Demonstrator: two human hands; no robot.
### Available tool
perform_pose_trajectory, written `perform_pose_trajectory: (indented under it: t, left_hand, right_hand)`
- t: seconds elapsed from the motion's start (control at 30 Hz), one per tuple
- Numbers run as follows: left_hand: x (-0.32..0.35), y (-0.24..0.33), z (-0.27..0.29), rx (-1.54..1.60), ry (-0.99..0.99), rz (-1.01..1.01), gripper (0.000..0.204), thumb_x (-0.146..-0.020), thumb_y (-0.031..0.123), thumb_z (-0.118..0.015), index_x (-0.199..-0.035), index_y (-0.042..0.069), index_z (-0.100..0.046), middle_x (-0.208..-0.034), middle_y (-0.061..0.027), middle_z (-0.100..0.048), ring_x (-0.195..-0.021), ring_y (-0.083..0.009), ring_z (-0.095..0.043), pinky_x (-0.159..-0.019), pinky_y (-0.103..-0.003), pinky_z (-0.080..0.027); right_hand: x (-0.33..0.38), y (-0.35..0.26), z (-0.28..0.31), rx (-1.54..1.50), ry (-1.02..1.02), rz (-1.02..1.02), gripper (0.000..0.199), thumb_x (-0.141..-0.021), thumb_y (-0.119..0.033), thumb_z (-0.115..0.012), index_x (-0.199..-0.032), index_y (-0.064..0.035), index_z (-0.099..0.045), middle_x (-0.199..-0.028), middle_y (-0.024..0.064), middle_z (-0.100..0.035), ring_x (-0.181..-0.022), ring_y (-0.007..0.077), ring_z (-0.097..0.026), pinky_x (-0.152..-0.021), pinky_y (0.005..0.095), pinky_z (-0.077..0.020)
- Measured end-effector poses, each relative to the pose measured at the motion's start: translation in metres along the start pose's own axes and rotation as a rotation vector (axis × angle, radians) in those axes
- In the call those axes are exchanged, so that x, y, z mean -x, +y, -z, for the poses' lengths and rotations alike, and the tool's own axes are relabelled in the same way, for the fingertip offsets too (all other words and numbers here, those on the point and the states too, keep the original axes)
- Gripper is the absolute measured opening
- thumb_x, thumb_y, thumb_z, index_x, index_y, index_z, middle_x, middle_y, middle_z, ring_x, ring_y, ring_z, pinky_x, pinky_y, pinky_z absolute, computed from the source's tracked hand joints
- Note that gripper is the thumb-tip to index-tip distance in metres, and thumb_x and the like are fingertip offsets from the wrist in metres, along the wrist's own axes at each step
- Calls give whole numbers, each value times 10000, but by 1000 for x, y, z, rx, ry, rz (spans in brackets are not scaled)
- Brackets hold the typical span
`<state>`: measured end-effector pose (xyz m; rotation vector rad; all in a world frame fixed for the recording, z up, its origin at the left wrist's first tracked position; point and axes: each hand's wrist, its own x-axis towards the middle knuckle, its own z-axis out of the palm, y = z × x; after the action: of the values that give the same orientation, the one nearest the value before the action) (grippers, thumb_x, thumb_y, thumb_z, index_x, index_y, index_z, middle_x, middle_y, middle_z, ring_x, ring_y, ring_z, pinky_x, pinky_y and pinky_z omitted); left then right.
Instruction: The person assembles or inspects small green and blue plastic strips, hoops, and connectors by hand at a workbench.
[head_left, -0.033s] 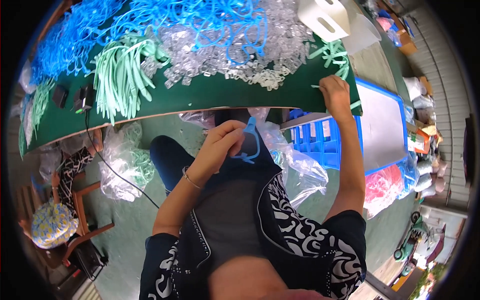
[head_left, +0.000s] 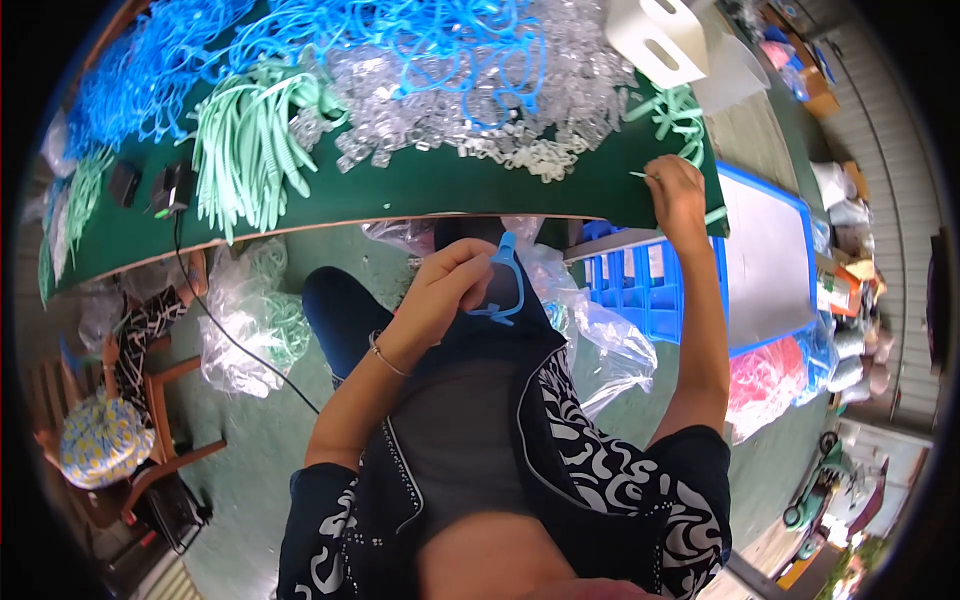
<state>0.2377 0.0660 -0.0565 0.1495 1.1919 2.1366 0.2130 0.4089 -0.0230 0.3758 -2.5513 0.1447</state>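
My left hand point(head_left: 455, 275) is closed round a blue plastic strap piece point(head_left: 521, 284), held above my lap in front of the table edge. Its loop hangs out to the right of my fingers. At the table's right end, my right hand point(head_left: 678, 200) is pinched together low over the green top. A short pale strip point(head_left: 637, 174) sticks out from its fingertips; the rest is hidden by the fingers. Just beyond that hand lie a few mint-green straps point(head_left: 672, 108). One mint-green end point(head_left: 715, 215) shows to its right at the table edge.
Clear plastic buckles point(head_left: 420, 110), white buckles point(head_left: 545, 157), blue straps point(head_left: 170, 75) and mint-green straps point(head_left: 255, 150) are heaped on the table point(head_left: 400, 190). A white holder point(head_left: 657, 40) stands at back right. Below are a blue crate point(head_left: 630, 285) and plastic bags point(head_left: 245, 330). A person point(head_left: 105, 440) sits left.
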Motion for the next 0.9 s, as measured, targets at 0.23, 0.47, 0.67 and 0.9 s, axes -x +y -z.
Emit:
perform_pose_trajectory:
  t: [0.23, 0.47, 0.67, 0.9]
  left_hand:
    - [5, 7, -8, -76, 121, -95, 200, -925, 147, -479, -1053, 13, -554, -660, 35, -454, -505, -38, -367, -460, -182, -292]
    - [21, 9, -12, -259, 287, -324, 233, -911, 112, -503, -1111, 4, -553, -730, -2, -540, -563, -35, -456, -476, -171, -345]
    - [22, -11, -3, -553, 345, -534, 251, -855, 58, -555, -1097, -5, -566, -731, -59, -578, -588, -107, -527, -529, -245, -429]
    - [19, -17, -4, -908, 349, -759, 284, -815, 31, -578, -1099, 20, -572, -709, -99, -561, -590, -207, -563, -522, -293, -437]
  right_hand:
    - [-3, -110, 6, -921, 151, -346, 152, -778, 59, -604, -906, -4, -552, -909, 84, -602, -809, 153, -567, -732, 268, -459]
    - [3, -196, 8, -1135, -293, -458, 134, -823, -21, -574, -954, -3, -598, -789, 78, -631, -671, 146, -595, -618, 247, -464]
    - [5, -213, -3, -1417, -352, -708, 116, -896, -62, -494, -969, 22, -526, -763, 89, -620, -619, 103, -569, -568, 200, -458]
    - [8, -213, -11, -1548, -370, -884, 121, -894, -72, -492, -938, 38, -519, -690, 81, -593, -563, 98, -552, -513, 206, -454]
